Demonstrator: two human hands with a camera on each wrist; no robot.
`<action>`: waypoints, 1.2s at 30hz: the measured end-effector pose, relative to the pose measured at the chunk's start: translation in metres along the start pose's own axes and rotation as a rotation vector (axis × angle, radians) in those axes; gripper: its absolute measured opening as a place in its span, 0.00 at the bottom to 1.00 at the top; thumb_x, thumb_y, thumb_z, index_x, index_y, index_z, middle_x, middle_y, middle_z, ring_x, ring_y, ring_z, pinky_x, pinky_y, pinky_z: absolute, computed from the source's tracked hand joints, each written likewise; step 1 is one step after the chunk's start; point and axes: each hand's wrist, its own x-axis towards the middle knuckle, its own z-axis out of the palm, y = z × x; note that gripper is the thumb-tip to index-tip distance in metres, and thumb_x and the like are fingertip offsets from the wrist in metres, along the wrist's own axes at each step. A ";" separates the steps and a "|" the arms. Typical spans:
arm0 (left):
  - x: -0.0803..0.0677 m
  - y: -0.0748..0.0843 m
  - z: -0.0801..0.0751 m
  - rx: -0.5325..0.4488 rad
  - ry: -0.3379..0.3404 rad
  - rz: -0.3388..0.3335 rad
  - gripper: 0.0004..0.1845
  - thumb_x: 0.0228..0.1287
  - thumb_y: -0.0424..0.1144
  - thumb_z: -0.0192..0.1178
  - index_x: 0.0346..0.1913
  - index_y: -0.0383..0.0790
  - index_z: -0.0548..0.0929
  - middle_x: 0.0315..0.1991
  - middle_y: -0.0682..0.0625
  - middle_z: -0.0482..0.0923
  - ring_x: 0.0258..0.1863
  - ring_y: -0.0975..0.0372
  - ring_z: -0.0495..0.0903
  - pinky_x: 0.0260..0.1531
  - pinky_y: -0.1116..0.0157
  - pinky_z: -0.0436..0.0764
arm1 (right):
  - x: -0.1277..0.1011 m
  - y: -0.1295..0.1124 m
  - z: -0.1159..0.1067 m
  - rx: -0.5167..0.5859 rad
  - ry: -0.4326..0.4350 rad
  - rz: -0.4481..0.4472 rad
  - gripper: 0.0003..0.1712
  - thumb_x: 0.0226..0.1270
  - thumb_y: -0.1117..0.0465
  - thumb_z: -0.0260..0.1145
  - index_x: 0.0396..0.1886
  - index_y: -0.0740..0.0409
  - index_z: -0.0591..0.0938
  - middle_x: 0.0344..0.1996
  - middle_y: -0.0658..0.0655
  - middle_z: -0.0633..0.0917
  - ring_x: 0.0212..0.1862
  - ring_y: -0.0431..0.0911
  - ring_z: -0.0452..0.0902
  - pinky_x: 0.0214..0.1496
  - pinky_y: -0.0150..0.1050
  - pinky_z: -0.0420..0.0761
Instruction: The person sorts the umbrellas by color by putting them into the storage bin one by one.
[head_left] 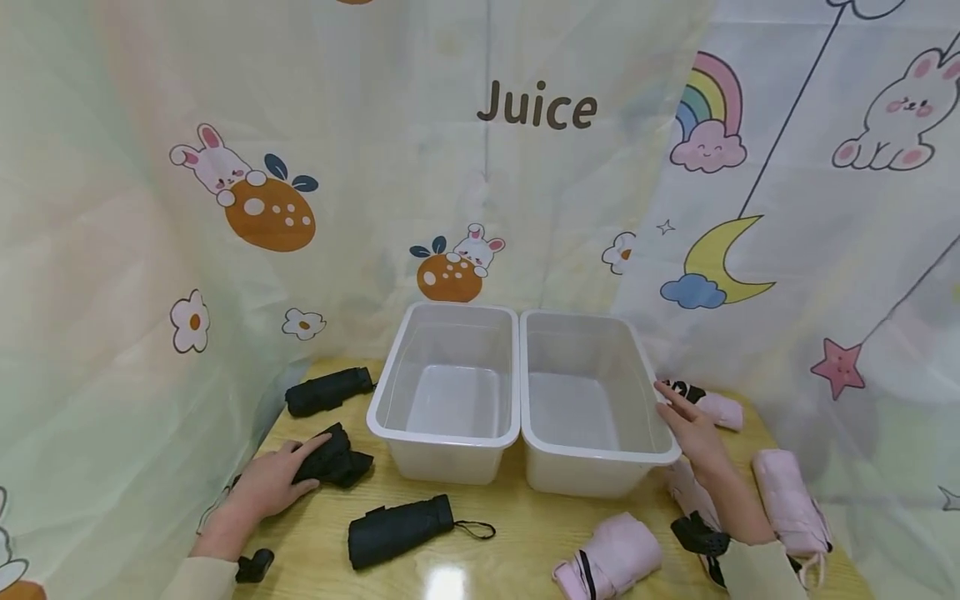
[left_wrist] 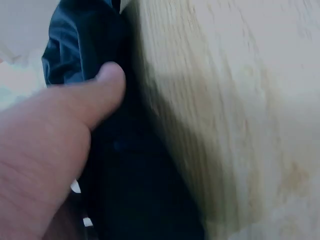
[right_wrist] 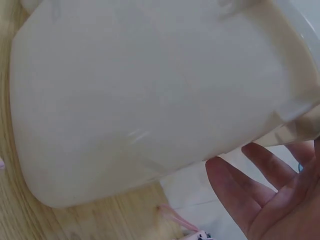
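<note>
My left hand (head_left: 273, 482) lies on a folded black umbrella (head_left: 336, 457) at the left of the wooden table (head_left: 517, 533); in the left wrist view the thumb (left_wrist: 95, 97) presses the black fabric (left_wrist: 130, 190). My right hand (head_left: 692, 425) is held with straight fingers beside the right rim of the right white bin (head_left: 588, 400), holding nothing; the right wrist view shows its open palm (right_wrist: 280, 195) beside the bin's wall (right_wrist: 150, 95). A second empty white bin (head_left: 450, 392) stands to the left of the first, touching it.
Two more black folded umbrellas lie at the left: one at the back (head_left: 328, 391), one near the front (head_left: 401, 529). Several pink folded umbrellas lie at the right, such as one at the front (head_left: 611, 557) and one by the edge (head_left: 791, 502). Printed curtains (head_left: 150, 208) surround the table.
</note>
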 end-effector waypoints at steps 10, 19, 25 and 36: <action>0.017 0.003 -0.012 -0.074 -0.075 0.024 0.47 0.48 0.42 0.76 0.73 0.54 0.64 0.45 0.37 0.75 0.32 0.53 0.79 0.33 0.50 0.79 | 0.000 -0.004 -0.002 0.063 0.035 0.004 0.40 0.72 0.40 0.55 0.77 0.49 0.57 0.72 0.66 0.59 0.52 0.36 0.71 0.45 0.33 0.78; 0.015 -0.001 -0.015 -0.128 -0.099 0.071 0.45 0.50 0.36 0.75 0.72 0.52 0.65 0.48 0.38 0.76 0.35 0.52 0.80 0.35 0.50 0.79 | -0.002 0.000 -0.002 0.116 0.020 0.042 0.41 0.71 0.39 0.56 0.77 0.48 0.56 0.74 0.63 0.54 0.52 0.34 0.70 0.46 0.32 0.78; 0.015 -0.007 -0.043 -0.100 0.012 0.095 0.45 0.49 0.39 0.76 0.72 0.55 0.66 0.50 0.34 0.77 0.32 0.49 0.80 0.27 0.50 0.78 | -0.001 0.002 0.005 0.165 0.036 0.033 0.41 0.70 0.39 0.57 0.77 0.47 0.58 0.75 0.61 0.53 0.65 0.52 0.63 0.46 0.31 0.77; 0.033 0.000 -0.129 -0.072 0.111 0.207 0.44 0.48 0.38 0.76 0.71 0.49 0.69 0.59 0.38 0.76 0.50 0.44 0.79 0.40 0.48 0.79 | -0.001 0.005 0.004 0.180 0.085 0.025 0.38 0.69 0.40 0.59 0.75 0.47 0.63 0.74 0.61 0.55 0.53 0.32 0.71 0.45 0.30 0.77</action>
